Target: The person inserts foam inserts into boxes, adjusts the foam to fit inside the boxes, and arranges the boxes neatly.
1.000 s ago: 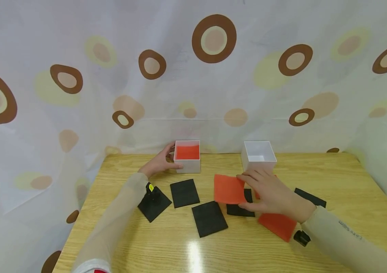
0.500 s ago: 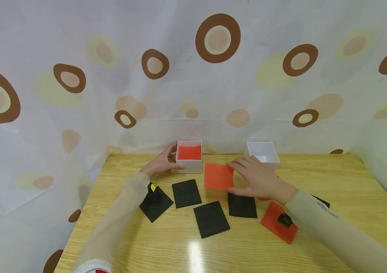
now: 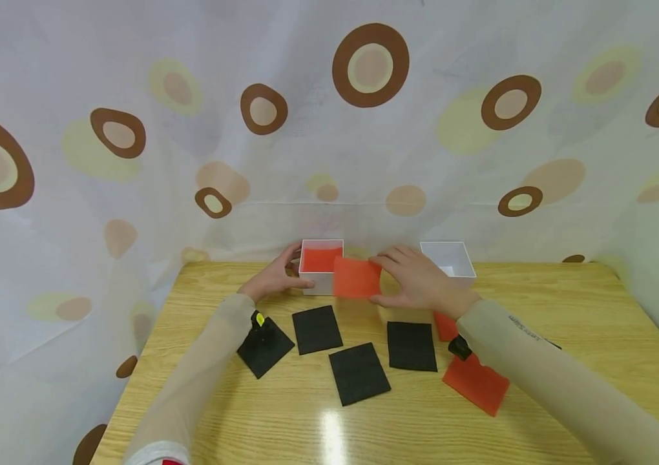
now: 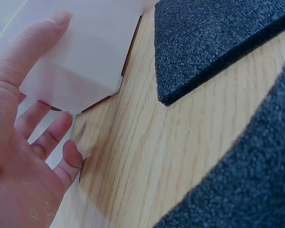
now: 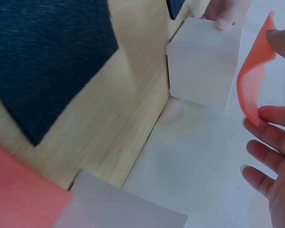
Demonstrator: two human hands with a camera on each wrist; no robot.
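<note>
My right hand (image 3: pixel 413 281) pinches a square red foam sheet (image 3: pixel 356 278) by its right edge. In the head view the sheet overlaps the right front corner of the left white box (image 3: pixel 320 283); the right wrist view shows it bent between thumb and fingers (image 5: pixel 270 135). Inside that box another red piece (image 3: pixel 322 259) is visible. My left hand (image 3: pixel 273 278) holds the same box at its left side, thumb on the front wall and fingers round the side, as the left wrist view (image 4: pixel 26 128) also shows.
A second white box (image 3: pixel 448 259) stands at the back right. Several black foam squares, such as one (image 3: pixel 360 373) near the middle, lie on the wooden table (image 3: pixel 271 420). Red squares (image 3: pixel 477 384) lie under and beside my right forearm. A patterned cloth (image 3: pixel 306 161) hangs behind.
My right hand has carried the red foam sheet up and left from over the black squares to the left white box. My left hand has stayed on that box.
</note>
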